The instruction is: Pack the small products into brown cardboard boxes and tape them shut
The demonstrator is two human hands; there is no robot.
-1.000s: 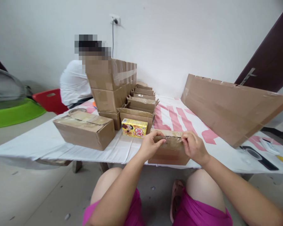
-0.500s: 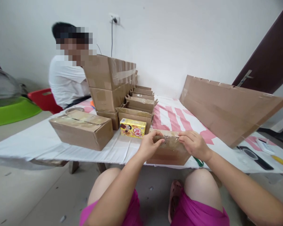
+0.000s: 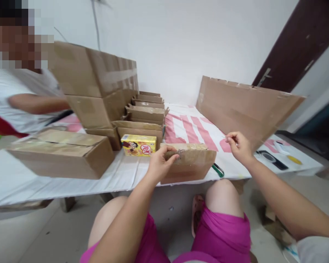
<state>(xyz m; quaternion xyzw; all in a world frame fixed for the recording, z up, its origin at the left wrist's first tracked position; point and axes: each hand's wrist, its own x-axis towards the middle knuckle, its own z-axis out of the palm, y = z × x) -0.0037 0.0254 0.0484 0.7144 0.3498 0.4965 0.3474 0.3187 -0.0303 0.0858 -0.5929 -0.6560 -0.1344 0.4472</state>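
A small brown cardboard box [image 3: 193, 165] stands at the table's front edge, just in front of me. My left hand [image 3: 160, 163] grips its top left corner, fingers curled over the flap. My right hand [image 3: 239, 146] is lifted off to the right of the box, fingers pinched together; what they hold, if anything, is too thin to make out. A yellow printed carton [image 3: 138, 144] lies just behind and left of the box.
A sealed flat box [image 3: 61, 153] lies at the left. Stacked cartons [image 3: 98, 91] and a row of open boxes [image 3: 146, 115] stand behind. A large cardboard sheet [image 3: 246, 104] leans at the right. A green-handled tool [image 3: 218, 170] and tape roll [image 3: 268, 156] lie nearby. A person in white [image 3: 19, 95] sits left.
My right hand has left the box top and pulled away to the right. My left hand stays on the box. The view has swung right and closer; the person at left has shifted.
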